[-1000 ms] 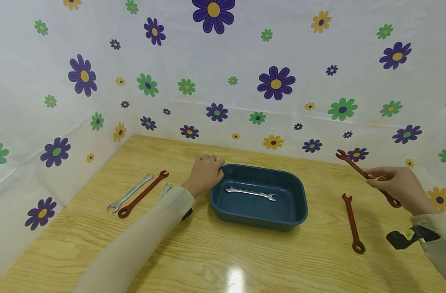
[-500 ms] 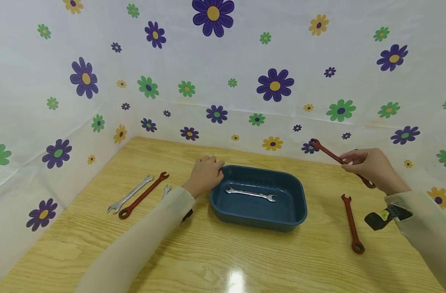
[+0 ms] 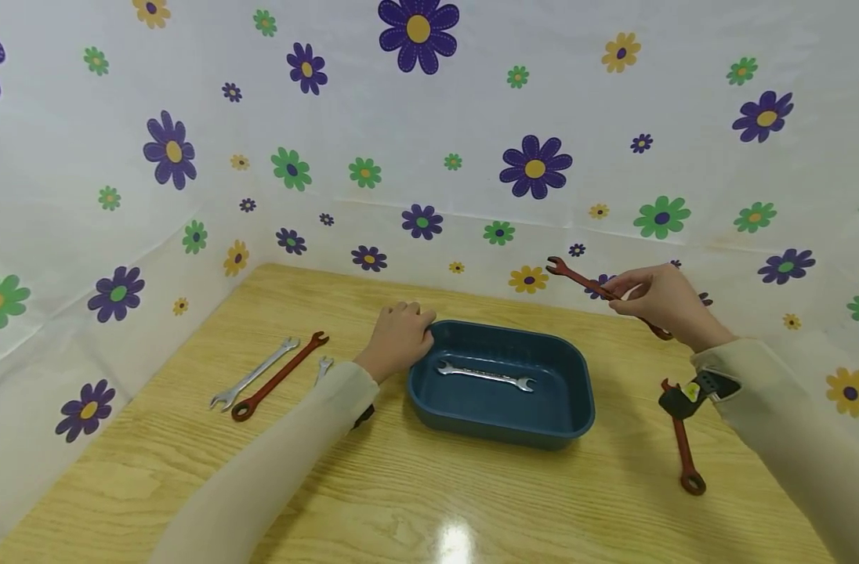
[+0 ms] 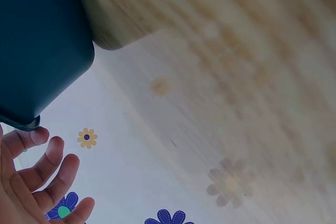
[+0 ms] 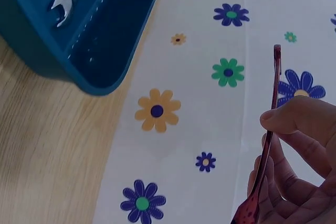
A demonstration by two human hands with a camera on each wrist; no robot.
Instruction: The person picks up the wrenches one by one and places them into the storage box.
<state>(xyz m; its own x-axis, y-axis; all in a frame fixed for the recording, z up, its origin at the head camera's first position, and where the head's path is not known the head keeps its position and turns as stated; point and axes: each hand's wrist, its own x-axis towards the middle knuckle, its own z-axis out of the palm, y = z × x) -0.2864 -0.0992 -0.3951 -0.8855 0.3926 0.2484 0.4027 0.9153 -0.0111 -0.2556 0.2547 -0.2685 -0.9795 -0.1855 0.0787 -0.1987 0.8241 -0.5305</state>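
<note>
Pinching a dark red metal combination wrench (image 3: 578,278) mid-shaft, thumb against fingers, right hand (image 3: 658,301); wrench is in the air, right of a blue rounded-rectangular tray (image 3: 500,435). Silver double-ended metal wrench (image 3: 486,376) lies inside. My left hand (image 3: 400,335) touches the tray's far left corner, fingers loosely bent; can't tell if thumb grips. Second red wrench (image 3: 686,450) on the light wooden table (image 3: 373,486), partly behind my right wrist camera (image 3: 682,402).

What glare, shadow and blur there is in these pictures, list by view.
Head: white glare on the table, near the bottom edge; soft shadow right of the tray. Left wrist: table grain blurred, a faint flower apparently mirrored. Right wrist: tray's inside partly shaded.
</note>
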